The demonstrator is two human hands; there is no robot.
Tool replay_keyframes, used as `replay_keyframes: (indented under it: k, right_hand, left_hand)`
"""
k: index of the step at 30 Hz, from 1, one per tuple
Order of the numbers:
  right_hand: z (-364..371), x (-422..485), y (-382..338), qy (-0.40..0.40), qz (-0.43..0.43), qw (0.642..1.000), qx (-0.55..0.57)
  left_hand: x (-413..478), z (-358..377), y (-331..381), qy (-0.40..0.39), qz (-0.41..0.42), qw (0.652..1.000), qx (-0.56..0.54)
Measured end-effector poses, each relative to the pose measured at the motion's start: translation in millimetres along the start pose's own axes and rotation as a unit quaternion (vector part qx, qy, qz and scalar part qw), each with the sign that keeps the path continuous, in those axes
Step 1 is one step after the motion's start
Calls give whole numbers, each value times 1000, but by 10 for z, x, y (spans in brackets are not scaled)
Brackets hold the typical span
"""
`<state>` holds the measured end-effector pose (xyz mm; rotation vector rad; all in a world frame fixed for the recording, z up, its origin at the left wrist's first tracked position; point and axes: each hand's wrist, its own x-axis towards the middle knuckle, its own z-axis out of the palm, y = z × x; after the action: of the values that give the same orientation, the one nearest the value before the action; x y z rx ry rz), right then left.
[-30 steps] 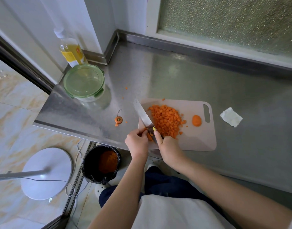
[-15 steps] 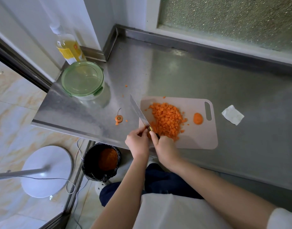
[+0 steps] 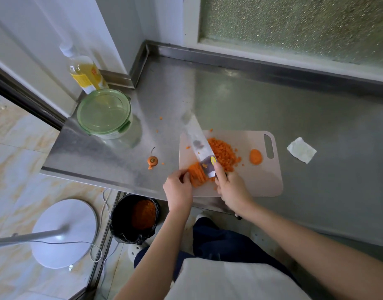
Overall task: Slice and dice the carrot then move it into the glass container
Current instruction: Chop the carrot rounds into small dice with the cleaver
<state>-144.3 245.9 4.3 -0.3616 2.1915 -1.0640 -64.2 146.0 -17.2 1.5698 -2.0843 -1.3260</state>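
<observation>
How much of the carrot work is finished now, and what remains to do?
Done: a pile of diced carrot lies on the cutting board. In hand: the left hand holds carrot strips while the right hand grips the knife against them. Left: dicing those strips and the round slice, then filling the glass container, whose lid is on.

Your right hand (image 3: 231, 189) is wrapping the knife (image 3: 197, 144) and hiding nearly all of its handle. The blade is smearing into motion blur toward the tip, so you are not seeing its edge clearly. The curled fingers of your left hand (image 3: 178, 191) and the blade are covering part of the carrot strips (image 3: 196, 175). The green lid (image 3: 103, 111) is blocking your view into the glass container (image 3: 130, 138). The bottle (image 3: 84, 72) label is showing too small to read.
</observation>
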Motion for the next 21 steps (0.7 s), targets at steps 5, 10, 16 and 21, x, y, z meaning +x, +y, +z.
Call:
replay_keyframes:
  k: [5,10,16,21]
  right_hand:
    - [-340,84,90,57,23,996,60]
    - [-702,242,271,136,39,988,59]
    - [-1035,343,403,173,87,979,61]
    - [-1156,366,487,182,88,978,43]
  left_hand:
    - [82,78,-38,-5,169,976,136]
    - [182,285,301,-6,295,933,208]
    - [297,682,817,-136,415,853,285]
    - [290,1020,981,-253,413,805,344]
